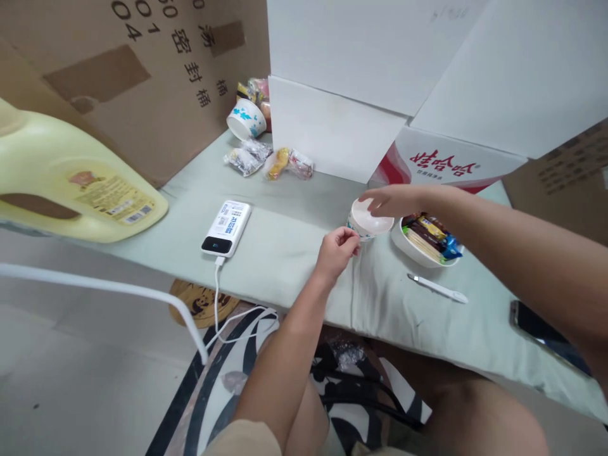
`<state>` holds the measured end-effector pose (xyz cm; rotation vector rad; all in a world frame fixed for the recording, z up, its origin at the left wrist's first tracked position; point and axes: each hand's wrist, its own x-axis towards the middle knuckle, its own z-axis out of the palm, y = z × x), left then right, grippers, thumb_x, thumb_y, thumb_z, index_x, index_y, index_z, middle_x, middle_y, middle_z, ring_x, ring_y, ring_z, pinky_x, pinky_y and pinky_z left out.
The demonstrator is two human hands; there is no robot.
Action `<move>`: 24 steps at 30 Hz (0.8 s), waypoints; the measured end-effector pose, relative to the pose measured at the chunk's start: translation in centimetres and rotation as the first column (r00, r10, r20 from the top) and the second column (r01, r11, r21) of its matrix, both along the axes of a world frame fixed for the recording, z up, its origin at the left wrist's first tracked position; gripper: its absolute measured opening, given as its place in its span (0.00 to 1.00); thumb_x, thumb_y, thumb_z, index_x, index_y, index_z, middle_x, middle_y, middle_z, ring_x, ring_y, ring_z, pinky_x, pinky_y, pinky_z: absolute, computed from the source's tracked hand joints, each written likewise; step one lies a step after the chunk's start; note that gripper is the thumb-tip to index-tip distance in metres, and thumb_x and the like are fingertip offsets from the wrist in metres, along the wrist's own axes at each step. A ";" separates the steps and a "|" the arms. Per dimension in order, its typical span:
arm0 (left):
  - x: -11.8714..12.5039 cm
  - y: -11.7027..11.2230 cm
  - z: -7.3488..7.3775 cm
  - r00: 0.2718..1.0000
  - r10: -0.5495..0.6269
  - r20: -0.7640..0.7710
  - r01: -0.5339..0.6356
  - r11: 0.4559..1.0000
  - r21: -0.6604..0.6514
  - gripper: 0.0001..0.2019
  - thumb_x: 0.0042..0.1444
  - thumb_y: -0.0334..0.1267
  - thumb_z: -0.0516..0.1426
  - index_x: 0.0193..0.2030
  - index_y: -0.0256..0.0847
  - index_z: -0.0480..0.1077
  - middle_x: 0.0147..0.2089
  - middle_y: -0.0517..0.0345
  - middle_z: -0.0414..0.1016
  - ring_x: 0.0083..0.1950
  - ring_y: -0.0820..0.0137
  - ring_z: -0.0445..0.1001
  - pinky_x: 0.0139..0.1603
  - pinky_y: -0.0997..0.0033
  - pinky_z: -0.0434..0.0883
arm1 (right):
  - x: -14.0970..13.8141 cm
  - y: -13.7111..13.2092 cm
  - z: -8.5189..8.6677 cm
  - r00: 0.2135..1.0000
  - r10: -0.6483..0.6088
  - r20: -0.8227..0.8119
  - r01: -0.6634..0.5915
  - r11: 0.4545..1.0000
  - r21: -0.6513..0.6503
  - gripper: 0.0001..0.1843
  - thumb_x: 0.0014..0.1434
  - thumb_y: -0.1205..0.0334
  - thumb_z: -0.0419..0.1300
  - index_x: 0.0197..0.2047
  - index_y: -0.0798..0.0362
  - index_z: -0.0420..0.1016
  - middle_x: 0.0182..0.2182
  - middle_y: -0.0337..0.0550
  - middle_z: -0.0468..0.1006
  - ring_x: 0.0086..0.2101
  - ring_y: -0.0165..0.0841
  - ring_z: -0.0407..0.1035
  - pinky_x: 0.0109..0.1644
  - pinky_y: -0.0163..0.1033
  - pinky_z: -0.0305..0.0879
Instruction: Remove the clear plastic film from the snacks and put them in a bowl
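Observation:
A small white bowl (369, 225) with a blue pattern stands upside down on the pale green table cover (294, 247). My right hand (394, 200) lies on top of its base, fingers stretched and bent slightly down. My left hand (336, 252) is closed in a pinch at the bowl's lower left side, touching its rim. What it pinches is too small to make out. Just right of the bowl sits a white dish (418, 250) filled with several wrapped snacks (430, 235).
A white power bank (227, 228) with a cable lies to the left, near a yellow detergent jug (71, 183). At the back are another patterned bowl (247, 119), wrapped snacks (268, 161) and cardboard boxes (332, 126). A white pen (437, 288) and a phone (541, 329) lie at right.

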<state>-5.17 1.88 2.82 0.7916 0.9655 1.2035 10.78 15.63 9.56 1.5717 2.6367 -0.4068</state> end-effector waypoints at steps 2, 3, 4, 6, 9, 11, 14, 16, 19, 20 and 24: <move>0.2 0.0 0.5 0.994 0.046 0.103 -0.039 0.997 -0.069 0.03 0.48 0.36 0.58 0.28 0.39 0.68 0.23 0.65 0.68 0.24 0.78 0.64 0.29 0.75 0.60 | -1.5 1.1 1.2 0.993 0.046 0.107 -0.043 0.999 -0.024 0.23 0.56 0.62 0.61 0.55 0.44 0.79 0.42 0.43 0.82 0.38 0.39 0.76 0.46 0.42 0.70; 0.3 0.1 0.7 0.987 0.072 0.146 -0.058 0.994 -0.098 0.03 0.48 0.36 0.58 0.28 0.39 0.68 0.22 0.65 0.67 0.23 0.78 0.64 0.29 0.75 0.60 | -2.8 1.7 1.5 0.989 0.066 0.129 -0.065 0.998 -0.007 0.25 0.57 0.62 0.60 0.58 0.44 0.77 0.46 0.44 0.81 0.41 0.39 0.75 0.48 0.42 0.70; 0.5 0.2 0.8 0.979 0.092 0.181 -0.070 0.990 -0.122 0.04 0.48 0.36 0.58 0.28 0.39 0.68 0.22 0.65 0.67 0.23 0.78 0.63 0.29 0.75 0.59 | -4.5 2.4 1.6 0.987 0.084 0.136 -0.087 0.996 0.019 0.26 0.58 0.62 0.59 0.60 0.44 0.75 0.50 0.46 0.79 0.43 0.40 0.75 0.49 0.43 0.69; 0.7 0.4 1.1 0.969 0.111 0.220 -0.077 0.984 -0.158 0.04 0.47 0.36 0.57 0.27 0.39 0.68 0.21 0.65 0.66 0.22 0.78 0.62 0.27 0.76 0.57 | -8.4 3.8 1.0 0.981 0.100 0.169 -0.108 0.994 0.037 0.31 0.58 0.62 0.59 0.65 0.43 0.70 0.57 0.50 0.73 0.46 0.42 0.74 0.51 0.45 0.69; 0.8 0.8 1.2 0.969 0.104 0.226 -0.061 0.980 -0.190 0.03 0.48 0.34 0.56 0.25 0.39 0.68 0.19 0.65 0.65 0.20 0.78 0.61 0.26 0.75 0.55 | -13.4 6.2 -1.1 0.978 0.013 0.207 -0.015 1.000 0.007 0.36 0.56 0.63 0.61 0.68 0.41 0.67 0.63 0.54 0.66 0.47 0.45 0.73 0.51 0.48 0.69; 0.5 0.9 1.1 0.972 0.095 0.216 -0.052 0.979 -0.198 0.04 0.49 0.33 0.55 0.25 0.38 0.68 0.19 0.64 0.65 0.20 0.79 0.61 0.26 0.75 0.55 | -15.4 7.5 -2.7 0.983 -0.026 0.183 0.028 1.000 -0.010 0.36 0.56 0.64 0.62 0.68 0.41 0.67 0.64 0.54 0.64 0.50 0.45 0.71 0.53 0.48 0.68; -0.3 0.9 1.1 0.978 0.088 0.190 -0.052 0.980 -0.190 0.05 0.50 0.32 0.55 0.24 0.38 0.67 0.19 0.65 0.65 0.20 0.79 0.61 0.26 0.75 0.55 | -16.1 8.5 -3.7 0.998 -0.024 0.057 0.021 0.999 0.037 0.30 0.58 0.63 0.61 0.64 0.45 0.73 0.59 0.52 0.70 0.50 0.43 0.71 0.55 0.46 0.67; -0.8 0.8 1.0 0.979 0.092 0.180 -0.059 0.982 -0.179 0.05 0.50 0.33 0.56 0.24 0.38 0.67 0.19 0.65 0.65 0.21 0.79 0.61 0.26 0.76 0.55 | -15.0 8.1 -3.1 0.999 -0.046 -0.026 0.048 0.994 0.100 0.24 0.59 0.60 0.60 0.59 0.48 0.76 0.53 0.52 0.74 0.47 0.43 0.71 0.54 0.47 0.68; -1.5 0.6 0.7 0.980 0.094 0.178 -0.064 0.983 -0.172 0.05 0.50 0.35 0.57 0.25 0.38 0.67 0.20 0.65 0.65 0.22 0.79 0.61 0.27 0.76 0.57 | -11.5 5.6 -0.5 0.974 -0.029 -0.226 0.069 0.983 0.171 0.15 0.60 0.57 0.59 0.48 0.53 0.79 0.41 0.50 0.77 0.41 0.41 0.72 0.51 0.48 0.69; -1.6 0.5 0.6 0.980 0.095 0.174 -0.065 0.983 -0.170 0.05 0.49 0.36 0.58 0.26 0.38 0.67 0.21 0.66 0.65 0.22 0.79 0.62 0.27 0.76 0.58 | -9.9 4.1 0.6 0.938 -0.003 -0.347 0.067 0.983 0.171 0.13 0.60 0.56 0.60 0.45 0.53 0.79 0.37 0.47 0.77 0.39 0.39 0.71 0.50 0.48 0.70; -1.2 0.1 0.7 0.979 0.031 0.200 -0.008 0.994 -0.113 0.10 0.51 0.43 0.61 0.30 0.39 0.69 0.25 0.64 0.69 0.26 0.77 0.67 0.30 0.75 0.63 | -2.8 -4.6 2.0 0.639 -0.073 -0.766 0.083 0.996 -0.025 0.15 0.63 0.51 0.58 0.49 0.48 0.75 0.35 0.42 0.76 0.36 0.36 0.73 0.44 0.45 0.73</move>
